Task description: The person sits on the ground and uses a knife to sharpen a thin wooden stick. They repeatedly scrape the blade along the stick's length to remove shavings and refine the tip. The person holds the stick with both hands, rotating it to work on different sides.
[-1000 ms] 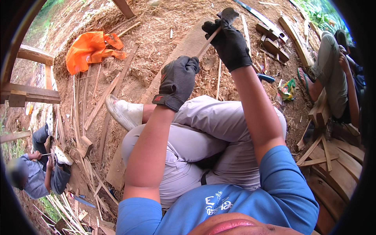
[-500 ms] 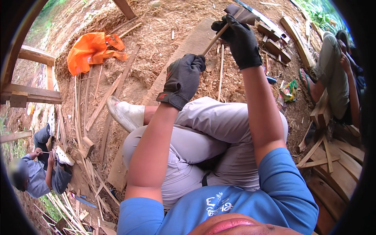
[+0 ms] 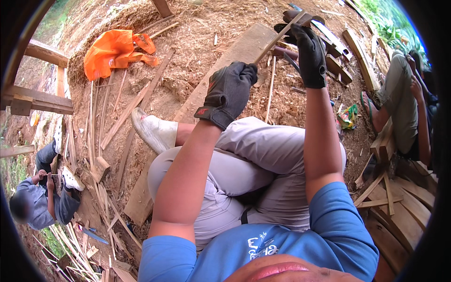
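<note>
My left hand [image 3: 230, 89], in a black work glove, grips the near end of a thin wooden stick [image 3: 267, 49] that slants up and away to the right. Around the stick's far part, the fingers of my gloved right hand [image 3: 308, 56] are closed on a dark brown sheet that looks like sandpaper [image 3: 304, 19]. The glove hides part of the sheet and just how it wraps the wood. Below both hands, a wide wooden plank [image 3: 213, 68] lies on the shavings.
An orange cloth or bag [image 3: 109, 51] lies at the far left among wood strips. Wooden hand planes [image 3: 338, 69] rest beyond my right hand. One person [image 3: 42, 197] sits at left holding a thin stick; another [image 3: 399, 94] sits at right. Stacked boards [image 3: 397, 221] lie near right.
My right hand has moved slightly right along the stick, and the brown sheet has shifted with it. My left hand has moved a little right, still gripping the stick.
</note>
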`<state>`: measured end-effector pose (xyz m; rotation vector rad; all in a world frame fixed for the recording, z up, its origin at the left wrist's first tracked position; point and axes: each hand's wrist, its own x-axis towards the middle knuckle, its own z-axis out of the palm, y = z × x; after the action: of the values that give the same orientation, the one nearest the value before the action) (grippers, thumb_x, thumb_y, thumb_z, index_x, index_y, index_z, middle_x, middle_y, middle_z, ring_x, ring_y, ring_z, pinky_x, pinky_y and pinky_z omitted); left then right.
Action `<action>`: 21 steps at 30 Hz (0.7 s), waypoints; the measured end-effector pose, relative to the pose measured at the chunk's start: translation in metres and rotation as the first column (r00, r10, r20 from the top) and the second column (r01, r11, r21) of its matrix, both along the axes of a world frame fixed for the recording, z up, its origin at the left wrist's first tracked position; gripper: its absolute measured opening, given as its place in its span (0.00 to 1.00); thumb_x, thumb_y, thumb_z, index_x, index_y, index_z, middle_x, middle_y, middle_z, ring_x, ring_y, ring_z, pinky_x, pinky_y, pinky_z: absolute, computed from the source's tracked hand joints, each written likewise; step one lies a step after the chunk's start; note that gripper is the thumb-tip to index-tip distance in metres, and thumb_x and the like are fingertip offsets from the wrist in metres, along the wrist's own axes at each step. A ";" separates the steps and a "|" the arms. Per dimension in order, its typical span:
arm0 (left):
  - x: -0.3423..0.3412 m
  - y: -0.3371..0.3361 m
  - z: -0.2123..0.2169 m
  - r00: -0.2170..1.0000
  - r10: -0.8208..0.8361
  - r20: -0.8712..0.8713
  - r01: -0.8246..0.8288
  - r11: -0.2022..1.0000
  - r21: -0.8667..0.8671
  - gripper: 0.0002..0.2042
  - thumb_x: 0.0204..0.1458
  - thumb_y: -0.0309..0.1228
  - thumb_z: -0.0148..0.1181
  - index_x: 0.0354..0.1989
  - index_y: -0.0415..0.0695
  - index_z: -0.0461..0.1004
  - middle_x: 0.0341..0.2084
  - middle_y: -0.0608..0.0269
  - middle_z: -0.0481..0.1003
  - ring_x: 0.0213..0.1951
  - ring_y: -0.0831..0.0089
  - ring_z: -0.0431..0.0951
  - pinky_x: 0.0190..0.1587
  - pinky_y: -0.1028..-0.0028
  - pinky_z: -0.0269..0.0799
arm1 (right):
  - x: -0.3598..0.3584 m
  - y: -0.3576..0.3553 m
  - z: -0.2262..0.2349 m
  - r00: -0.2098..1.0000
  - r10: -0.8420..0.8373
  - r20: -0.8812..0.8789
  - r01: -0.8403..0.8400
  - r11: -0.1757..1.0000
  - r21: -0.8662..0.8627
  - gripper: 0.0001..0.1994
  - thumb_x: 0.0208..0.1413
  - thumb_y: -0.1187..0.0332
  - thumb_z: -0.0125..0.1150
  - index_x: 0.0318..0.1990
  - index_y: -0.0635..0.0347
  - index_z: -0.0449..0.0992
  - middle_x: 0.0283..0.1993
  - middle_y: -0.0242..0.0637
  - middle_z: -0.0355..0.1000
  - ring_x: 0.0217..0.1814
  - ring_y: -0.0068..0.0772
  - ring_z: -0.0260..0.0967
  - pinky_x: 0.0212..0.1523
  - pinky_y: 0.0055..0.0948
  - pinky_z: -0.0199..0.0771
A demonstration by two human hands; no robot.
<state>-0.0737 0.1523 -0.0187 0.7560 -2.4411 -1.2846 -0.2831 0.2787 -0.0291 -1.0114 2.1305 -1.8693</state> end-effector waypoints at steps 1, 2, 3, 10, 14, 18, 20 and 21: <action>0.000 0.000 -0.001 1.000 -0.006 -0.004 0.006 1.000 -0.013 0.13 0.65 0.35 0.55 0.42 0.42 0.84 0.31 0.53 0.84 0.33 0.63 0.84 0.40 0.64 0.77 | -0.005 0.003 0.003 0.995 -0.070 -0.067 0.076 0.993 0.086 0.27 0.69 0.47 0.48 0.59 0.61 0.77 0.53 0.43 0.80 0.54 0.36 0.77 0.51 0.36 0.78; 0.000 0.000 -0.003 1.000 -0.012 -0.008 0.012 1.000 -0.026 0.13 0.65 0.34 0.55 0.42 0.42 0.84 0.31 0.53 0.84 0.33 0.63 0.83 0.40 0.64 0.77 | -0.009 0.005 0.006 0.981 -0.134 -0.139 0.156 0.974 0.165 0.30 0.71 0.43 0.44 0.58 0.62 0.78 0.53 0.44 0.80 0.54 0.37 0.77 0.52 0.36 0.78; 0.000 0.000 -0.003 1.000 -0.018 -0.012 0.018 0.999 -0.039 0.13 0.65 0.34 0.55 0.42 0.42 0.84 0.31 0.53 0.84 0.32 0.64 0.83 0.40 0.65 0.77 | -0.008 0.003 0.003 0.974 -0.185 -0.126 0.198 0.976 0.094 0.36 0.71 0.37 0.37 0.58 0.61 0.79 0.53 0.43 0.81 0.52 0.37 0.77 0.52 0.37 0.78; 0.000 0.000 -0.005 0.995 -0.094 -0.044 0.096 0.995 0.040 0.11 0.64 0.29 0.53 0.43 0.40 0.83 0.27 0.58 0.81 0.28 0.74 0.77 0.35 0.71 0.74 | -0.032 0.004 -0.010 0.987 -0.017 0.159 0.069 0.943 -0.325 0.42 0.72 0.33 0.30 0.58 0.65 0.78 0.52 0.42 0.82 0.54 0.37 0.79 0.57 0.39 0.79; -0.003 0.002 -0.009 0.992 -0.103 -0.066 0.108 0.991 0.078 0.11 0.64 0.28 0.53 0.44 0.39 0.83 0.27 0.58 0.81 0.27 0.75 0.76 0.34 0.71 0.73 | -0.044 0.013 -0.024 0.979 -0.117 -0.168 0.095 0.986 -0.136 0.25 0.75 0.49 0.44 0.60 0.62 0.76 0.49 0.42 0.83 0.47 0.35 0.83 0.49 0.36 0.84; 0.003 0.002 -0.006 0.994 -0.099 -0.039 0.099 0.995 0.000 0.11 0.65 0.31 0.55 0.44 0.40 0.83 0.28 0.57 0.82 0.29 0.72 0.79 0.35 0.69 0.75 | -0.019 0.006 -0.002 0.806 -0.192 -0.560 0.274 0.959 0.066 0.15 0.73 0.67 0.55 0.62 0.57 0.76 0.47 0.40 0.84 0.46 0.29 0.84 0.44 0.30 0.88; 0.000 0.002 -0.008 0.994 -0.108 -0.012 0.108 0.993 -0.038 0.11 0.65 0.32 0.56 0.44 0.40 0.83 0.30 0.55 0.83 0.30 0.68 0.81 0.37 0.67 0.76 | -0.022 0.009 -0.005 0.919 -0.158 -0.361 0.187 0.981 0.048 0.15 0.74 0.68 0.53 0.62 0.64 0.74 0.52 0.44 0.81 0.51 0.33 0.82 0.50 0.33 0.86; -0.001 0.002 -0.009 0.994 -0.112 0.003 0.112 0.992 -0.058 0.11 0.65 0.33 0.56 0.44 0.40 0.83 0.30 0.54 0.83 0.31 0.67 0.82 0.38 0.66 0.77 | -0.025 0.009 -0.006 0.972 -0.129 -0.194 0.128 0.992 -0.017 0.16 0.74 0.68 0.53 0.62 0.65 0.74 0.53 0.44 0.81 0.52 0.34 0.82 0.51 0.33 0.85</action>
<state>-0.0750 0.1541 -0.0279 0.6115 -2.5410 -1.2466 -0.3083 0.2880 -0.0351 -1.1260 2.3548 -1.9035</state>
